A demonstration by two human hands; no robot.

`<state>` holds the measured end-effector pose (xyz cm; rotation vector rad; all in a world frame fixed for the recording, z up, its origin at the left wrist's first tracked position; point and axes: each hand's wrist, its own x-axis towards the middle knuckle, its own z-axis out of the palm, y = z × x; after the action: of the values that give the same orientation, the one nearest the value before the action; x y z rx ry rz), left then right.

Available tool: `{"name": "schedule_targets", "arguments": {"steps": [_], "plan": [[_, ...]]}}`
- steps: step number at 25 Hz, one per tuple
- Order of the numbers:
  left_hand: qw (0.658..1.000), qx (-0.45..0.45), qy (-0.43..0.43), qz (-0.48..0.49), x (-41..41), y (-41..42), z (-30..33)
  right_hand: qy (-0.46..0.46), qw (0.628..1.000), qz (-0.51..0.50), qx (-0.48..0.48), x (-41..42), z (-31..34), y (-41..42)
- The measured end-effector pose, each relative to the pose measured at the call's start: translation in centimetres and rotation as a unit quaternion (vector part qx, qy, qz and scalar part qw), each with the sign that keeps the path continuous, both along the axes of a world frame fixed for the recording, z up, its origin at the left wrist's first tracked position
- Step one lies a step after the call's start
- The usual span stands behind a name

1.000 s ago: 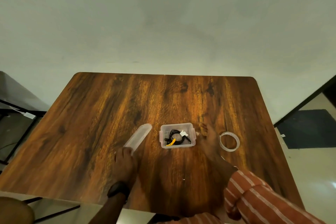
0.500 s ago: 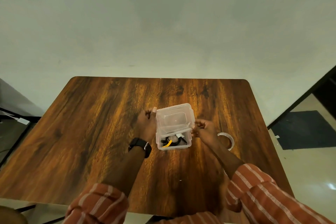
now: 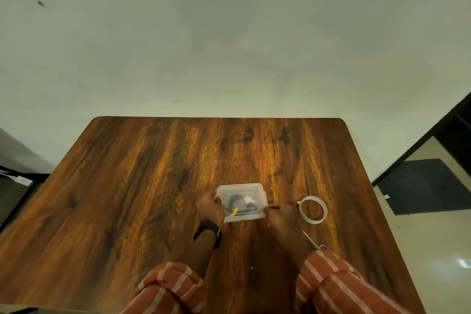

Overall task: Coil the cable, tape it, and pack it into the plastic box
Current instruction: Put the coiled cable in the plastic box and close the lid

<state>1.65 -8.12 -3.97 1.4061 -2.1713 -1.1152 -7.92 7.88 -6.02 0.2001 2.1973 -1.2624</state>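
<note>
A small clear plastic box [image 3: 258, 214] sits on the wooden table [image 3: 153, 186], with its clear lid [image 3: 240, 190] lying flat on top. Through the lid I see the coiled black cable [image 3: 233, 202] with a yellow end and a bit of white tape. My left hand [image 3: 210, 208] grips the box's left side, fingers at the lid's edge. My right hand [image 3: 280, 214] pinches the box's right edge. Both hands press against the box.
A roll of clear tape [image 3: 313, 209] lies on the table just right of my right hand. Small scissors [image 3: 313, 241] lie nearer me, partly under my right forearm. Striped sleeves cover both forearms. Floor shows past the table's right edge.
My left hand took the lid from the table's left, carried it over the box and lowered it flat onto the box. My right hand moved to the box's right edge.
</note>
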Motion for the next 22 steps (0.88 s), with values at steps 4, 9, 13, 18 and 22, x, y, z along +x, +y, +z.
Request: {"name": "schedule_targets", "arguments": {"steps": [4,9,13,18,22], "plan": [[0.993,0.075,-0.092,0.011,0.0,-1.0,-0.7,-0.161,0.982,-0.067,-0.075,-0.5,-0.2,-0.8],[0.984,0.165,-0.066,0.014,1.1,-1.1,-1.7,-0.248,0.955,-0.095,-0.133,-0.5,0.0,-0.4],[0.978,0.207,-0.022,0.030,1.9,-1.3,-1.6,-0.112,0.979,-0.109,-0.129,0.3,0.4,-0.6],[0.995,0.063,-0.082,0.009,1.8,-1.0,-0.8,0.146,0.989,0.002,0.006,2.4,1.3,-0.6],[0.987,-0.004,-0.156,-0.043,1.2,-1.0,0.1,0.233,0.964,0.104,0.074,2.3,1.2,-0.3]]}}
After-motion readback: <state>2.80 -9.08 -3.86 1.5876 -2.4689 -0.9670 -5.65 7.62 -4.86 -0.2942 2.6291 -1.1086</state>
